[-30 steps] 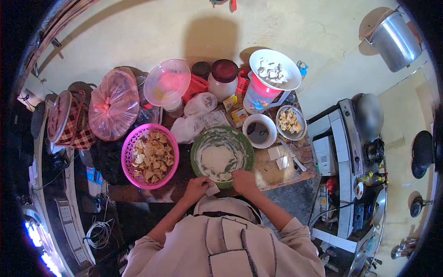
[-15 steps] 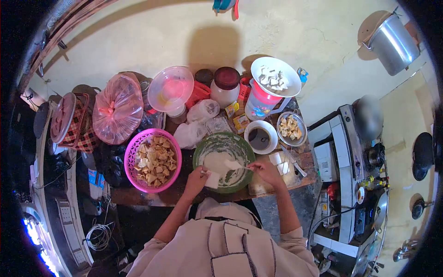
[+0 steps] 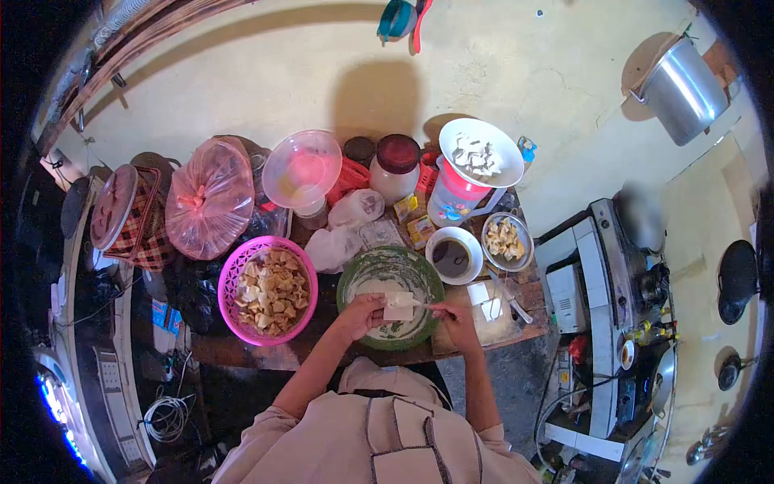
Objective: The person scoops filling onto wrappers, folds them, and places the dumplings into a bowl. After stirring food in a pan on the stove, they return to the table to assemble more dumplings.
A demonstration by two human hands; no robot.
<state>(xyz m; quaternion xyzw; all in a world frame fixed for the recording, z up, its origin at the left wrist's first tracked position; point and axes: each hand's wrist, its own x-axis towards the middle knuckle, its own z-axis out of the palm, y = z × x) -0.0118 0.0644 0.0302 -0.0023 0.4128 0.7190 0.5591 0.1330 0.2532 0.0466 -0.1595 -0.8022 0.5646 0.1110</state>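
- Your left hand (image 3: pixel 365 315) grasps a white square wrapper (image 3: pixel 397 312) by its edge, above the green bowl (image 3: pixel 393 346).
- Your right hand (image 3: pixel 456 323) grasps the spoon (image 3: pixel 420 304) by its handle; the tip is over the wrapper, but I cannot tell if they touch.
- In the green bowl lies pale paste (image 3: pixel 377 286).
- At your right, the board (image 3: pixel 504 327) carries more white squares (image 3: pixel 490 307) and a knife (image 3: pixel 517 306).
- At your left stands the pink basket (image 3: pixel 226 282), with many folded pieces (image 3: pixel 272 290).
- Farther, a lidded jar (image 3: pixel 394 182) stands near the wall (image 3: pixel 274 77).
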